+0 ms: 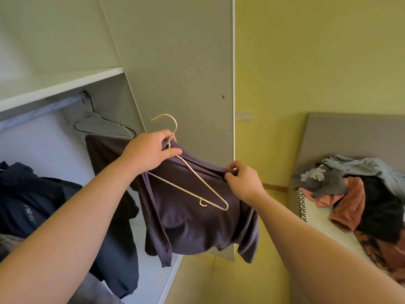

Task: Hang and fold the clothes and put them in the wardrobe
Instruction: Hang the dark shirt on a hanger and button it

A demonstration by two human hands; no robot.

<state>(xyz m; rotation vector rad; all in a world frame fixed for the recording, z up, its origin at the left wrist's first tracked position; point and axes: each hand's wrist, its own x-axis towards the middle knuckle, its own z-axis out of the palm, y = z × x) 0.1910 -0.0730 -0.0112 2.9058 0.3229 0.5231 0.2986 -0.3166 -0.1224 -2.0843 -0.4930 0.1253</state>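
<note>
In front of the open wardrobe (175,62), the left grip (151,151) holds the neck of a pale hanger (197,176) while the right grip (243,181) pinches the purple shirt (192,222) that hangs half on it.

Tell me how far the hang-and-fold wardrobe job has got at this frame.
Done: dark navy garments hang inside the grey wardrobe. In hand: the left hand grips the cream wire hanger at its neck, the right hand pinches the purple shirt; one hanger arm lies bare outside it. Left: the mixed clothes pile on the bed.
</note>
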